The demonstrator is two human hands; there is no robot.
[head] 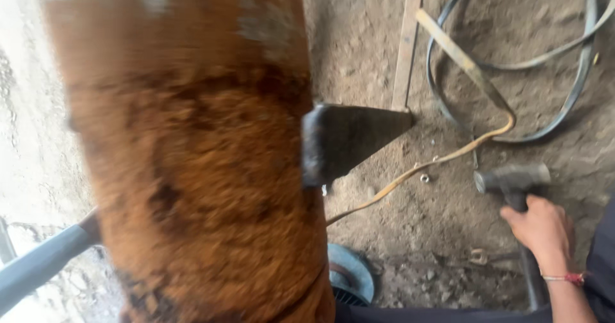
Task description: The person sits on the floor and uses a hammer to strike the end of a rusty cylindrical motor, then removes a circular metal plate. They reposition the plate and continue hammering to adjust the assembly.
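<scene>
Dirt and dusty ground fill the scene, with small stones scattered about. Low on the right, at about four o'clock, sits the hammer, its dark head up and its handle running down toward six o'clock. The right hand is closed tight around that handle, just below the head, so the head lies at about eleven o'clock from the grip. From the hammer head, a dark metal wedge lies toward nine o'clock, well apart, its point aimed at three o'clock. The wedge's wide end touches a big rusty pipe that stands tall across the middle. A yellow cord runs along the ground between wedge and hammer. Grey hose loops lie at one o'clock. The left hand is not in sight.
</scene>
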